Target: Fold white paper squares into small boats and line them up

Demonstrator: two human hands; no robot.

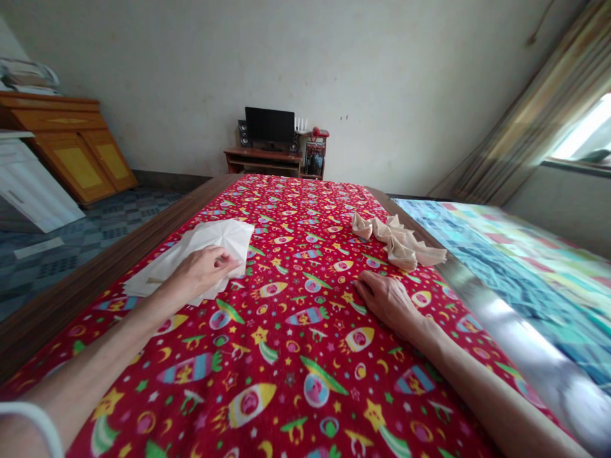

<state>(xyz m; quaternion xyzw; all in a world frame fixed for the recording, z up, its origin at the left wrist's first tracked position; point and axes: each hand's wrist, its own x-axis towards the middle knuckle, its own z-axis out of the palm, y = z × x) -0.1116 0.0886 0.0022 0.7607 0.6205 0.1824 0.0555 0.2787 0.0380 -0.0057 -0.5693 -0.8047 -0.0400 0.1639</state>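
A loose stack of creased white paper sheets (226, 235) is spread on the left part of the red patterned cloth (286, 356). Over the stack's right edge is my left hand (205, 270), thumb and forefinger bent together in a pinch on a sheet. My right hand (386, 299) rests on the cloth with its fingers curled under, and nothing shows in them. Just beyond it, several folded cream paper pieces (402, 245) with pointed tips lie grouped at the cloth's right side.
Brown table edges (62, 305) border the cloth. To the right is a bed with a multicoloured cover (534, 267). A monitor (270, 125) stands on a small desk at the far wall. An orange wooden cabinet (76, 152) is at the left.
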